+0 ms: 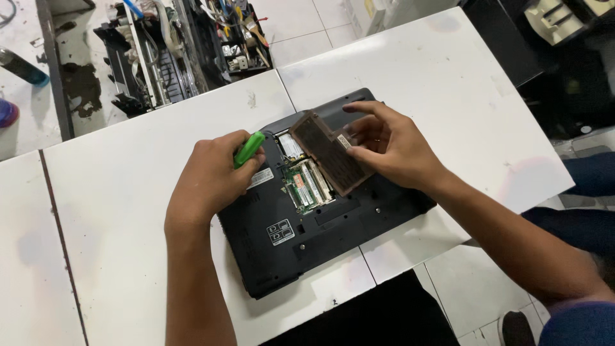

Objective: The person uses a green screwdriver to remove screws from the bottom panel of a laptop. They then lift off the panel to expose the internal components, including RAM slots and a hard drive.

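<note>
Across the middle of the white desk (115, 192), a dark laptop (301, 243) lies upside down and turned at an angle, its near corner reaching the desk's front edge and its far corner pointing toward the back edge. Behind the desk's far left edge stands a partly stripped black machine (160, 57) with loose cables and tools on the floor. An open bay in the laptop's underside shows green memory modules (307, 186) lying flat, side by side, with a smaller card (290, 146) just beyond them.

Over the bay, the right hand (391, 150) pinches a brown rectangular cover panel (330, 154) by its right edge, thumb below and fingers above, holding it tilted with its lower edge near the laptop and its upper end raised. The left hand (211, 179) rests on the laptop's left part, fingers curled closed around a green screwdriver handle (248, 148) that sticks out toward the bay; its tip is hidden. A white label sticker (280, 232) sits on the base nearer the front edge.
</note>
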